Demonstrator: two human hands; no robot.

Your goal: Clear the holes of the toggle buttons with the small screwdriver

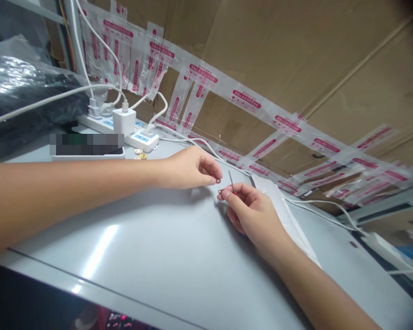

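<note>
My left hand [192, 167] rests on the grey table [151, 247], its thumb and forefinger pinched on a tiny ring-shaped bead [218, 181]. My right hand [249, 208] lies just to the right of it, fingers pinched around a thin needle-like pin [231, 182] that points upward, with a second small ring [220, 191] at its fingertips. The two hands' fingertips are a few centimetres apart.
A white power strip [124, 130] with a charger [124, 120] and white cables sits at the back left, with small beads [140, 154] in front of it. Strips of clear bags with red print [289, 126] hang along a cardboard wall. A white sheet [282, 206] lies under my right wrist.
</note>
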